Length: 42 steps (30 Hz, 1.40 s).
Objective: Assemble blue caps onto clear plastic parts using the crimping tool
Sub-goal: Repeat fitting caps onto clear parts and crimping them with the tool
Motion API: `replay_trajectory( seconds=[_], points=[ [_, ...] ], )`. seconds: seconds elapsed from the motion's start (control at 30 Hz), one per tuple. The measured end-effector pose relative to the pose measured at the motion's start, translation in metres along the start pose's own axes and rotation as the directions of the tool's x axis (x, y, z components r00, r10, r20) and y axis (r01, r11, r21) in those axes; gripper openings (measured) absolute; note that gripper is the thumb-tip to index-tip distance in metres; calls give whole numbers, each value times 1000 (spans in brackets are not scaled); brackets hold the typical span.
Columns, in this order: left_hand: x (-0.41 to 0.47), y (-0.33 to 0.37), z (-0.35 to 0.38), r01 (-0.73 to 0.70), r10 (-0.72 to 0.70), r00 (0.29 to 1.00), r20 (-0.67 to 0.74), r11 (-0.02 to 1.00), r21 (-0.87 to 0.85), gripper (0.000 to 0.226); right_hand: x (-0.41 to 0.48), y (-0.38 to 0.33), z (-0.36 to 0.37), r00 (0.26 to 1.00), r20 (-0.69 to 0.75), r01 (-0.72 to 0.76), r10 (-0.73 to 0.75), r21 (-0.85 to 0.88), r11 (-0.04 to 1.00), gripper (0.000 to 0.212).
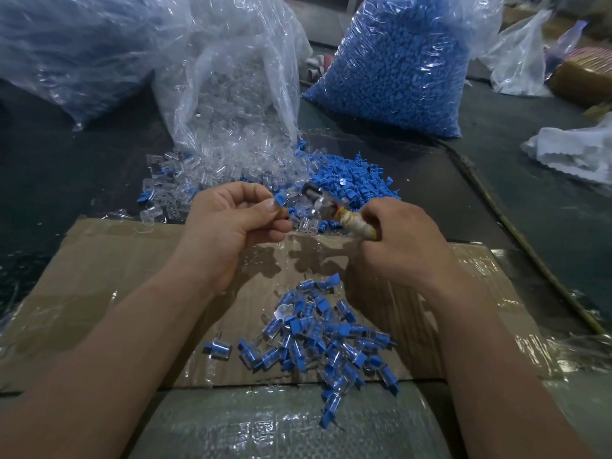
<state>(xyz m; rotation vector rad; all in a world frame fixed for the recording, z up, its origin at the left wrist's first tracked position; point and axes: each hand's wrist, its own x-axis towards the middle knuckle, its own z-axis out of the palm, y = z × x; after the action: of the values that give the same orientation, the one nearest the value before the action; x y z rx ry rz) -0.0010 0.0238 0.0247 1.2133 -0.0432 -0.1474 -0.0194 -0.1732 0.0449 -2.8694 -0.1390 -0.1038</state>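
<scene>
**Lining the cap up before the squeeze**

Nearest us, on the taped cardboard sheet (116,276), lies the heap of finished pieces (331,336), blue caps already seated in clear bodies. Both forearms reach over it, and the hands come close together just past the sheet's far edge, near each other but not touching.

The left hand (231,223) is turned palm-in, its thumb and forefinger pinching one blue cap (280,197) so that the cap stands above the fingertips. We cannot tell whether a clear body sits under it, because the fingers hide that spot. The right hand (397,240) is wrapped in a fist round the cloth-bound handle of the crimping tool (347,221), whose metal head points left and sits just beside the cap.

We judge the step in hand to be bringing cap and tool head together. To do it well, we would keep the cap straight in line with the head and hold the pinch low so the fingertips stay out of the way. Then we would steady both wrists and press once, firmly — a tilted cap would likely go in crooked or jam.

Beyond the hands, loose clear parts (172,193) and loose blue caps (347,180) are scattered on the dark surface (66,167). Behind them stand the bag of clear parts (231,94) and, to its right, the bag of blue caps (397,67).
</scene>
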Motion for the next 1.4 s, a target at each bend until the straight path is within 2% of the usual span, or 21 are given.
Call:
replay_trajectory(
  seconds=[0.23, 0.87, 1.13, 1.4],
  points=[
    [-4, -4, 2, -82, 83, 996, -17, 994, 66, 9, -5, -10, 3, 1000, 10, 23, -24, 137, 990, 19],
    [-8, -2, 8, -142, 148, 988, -47, 983, 120, 14, -4, -14, 9, 990, 70, 117, -125, 105, 988, 19],
    [-9, 1, 9, -158, 167, 985, -39, 973, 169, 16, -3, -14, 9, 987, 88, 124, -133, 94, 988, 19],
    [-8, -2, 10, -152, 160, 986, -45, 977, 149, 16, -3, -14, 8, 988, 86, 121, -130, 100, 988, 18]
  ],
)
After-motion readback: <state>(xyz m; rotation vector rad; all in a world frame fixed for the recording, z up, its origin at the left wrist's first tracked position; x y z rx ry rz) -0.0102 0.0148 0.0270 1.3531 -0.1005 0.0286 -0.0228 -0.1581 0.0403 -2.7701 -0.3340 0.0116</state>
